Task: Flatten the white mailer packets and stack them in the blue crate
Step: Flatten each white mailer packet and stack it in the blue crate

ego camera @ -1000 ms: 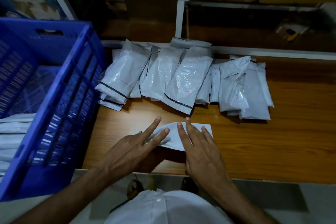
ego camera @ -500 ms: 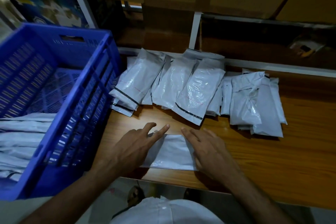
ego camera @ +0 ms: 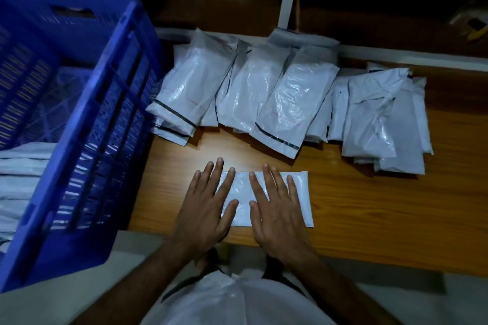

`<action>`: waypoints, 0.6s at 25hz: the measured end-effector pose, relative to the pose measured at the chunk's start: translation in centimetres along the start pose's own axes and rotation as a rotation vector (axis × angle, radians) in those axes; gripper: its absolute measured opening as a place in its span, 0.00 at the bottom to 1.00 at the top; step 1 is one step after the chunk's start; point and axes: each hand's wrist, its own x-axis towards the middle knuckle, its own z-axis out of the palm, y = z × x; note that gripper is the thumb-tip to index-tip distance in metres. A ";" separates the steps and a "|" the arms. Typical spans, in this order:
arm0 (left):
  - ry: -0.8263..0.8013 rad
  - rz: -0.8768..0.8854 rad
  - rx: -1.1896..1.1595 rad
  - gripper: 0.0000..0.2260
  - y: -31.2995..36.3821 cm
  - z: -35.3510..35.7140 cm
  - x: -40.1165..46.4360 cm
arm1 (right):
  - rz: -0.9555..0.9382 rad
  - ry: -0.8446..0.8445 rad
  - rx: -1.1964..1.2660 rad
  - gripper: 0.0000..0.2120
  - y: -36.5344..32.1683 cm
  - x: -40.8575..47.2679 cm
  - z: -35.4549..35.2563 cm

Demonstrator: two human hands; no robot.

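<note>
Both hands flat on one white mailer packet at the desk's near edge.

The left hand [ego camera: 204, 215] and right hand [ego camera: 277, 215] lie side by side, fingers straight and spread, pressing the packet [ego camera: 298, 192] onto the wooden desk [ego camera: 369, 214]. Beyond it lies a row of unflattened packets [ego camera: 277, 97]; the blue crate [ego camera: 87, 119] at left holds stacked packets [ego camera: 21, 179].

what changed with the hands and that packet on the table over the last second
The left hand and right hand went from touching the far end of the white packet with spread fingertips to lying flat, palms down, on top of it. The packet now lies flatter and squarer along the table edge. The unsorted packets and the blue crate with its stack stayed put; nothing was picked up.
</note>
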 end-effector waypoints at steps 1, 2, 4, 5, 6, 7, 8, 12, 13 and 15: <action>-0.009 0.010 0.007 0.30 -0.2 0.0 0.2 | 0.006 -0.012 0.000 0.30 -0.1 0.1 0.0; -0.015 0.012 0.015 0.30 -0.3 -0.1 0.4 | 0.002 -0.017 0.006 0.30 -0.2 0.3 0.0; -0.007 0.008 0.039 0.30 0.3 -0.4 0.5 | 0.013 -0.003 0.065 0.30 -0.1 0.1 -0.5; -0.011 0.030 0.045 0.31 1.0 -0.4 0.7 | 0.057 0.013 0.105 0.29 0.4 -0.1 -0.9; -0.030 0.078 0.036 0.32 2.0 -0.2 0.9 | 0.119 0.040 0.127 0.29 1.3 -0.5 -1.3; -0.057 0.133 0.014 0.32 3.0 0.1 1.1 | 0.170 0.069 0.126 0.29 2.3 -0.8 -1.6; -0.088 0.176 -0.003 0.33 3.8 0.5 1.4 | 0.191 0.084 0.116 0.30 3.3 -1.2 -1.8; -0.099 0.212 -0.009 0.34 4.3 1.2 2.0 | 0.112 0.067 0.062 0.30 5.4 -1.7 -1.2; -0.100 0.203 -0.009 0.34 4.3 1.1 2.0 | 0.107 0.064 0.047 0.30 5.4 -1.7 -1.1; -0.101 0.209 0.011 0.35 4.5 1.0 2.2 | 0.112 0.060 0.036 0.30 5.3 -1.5 -1.2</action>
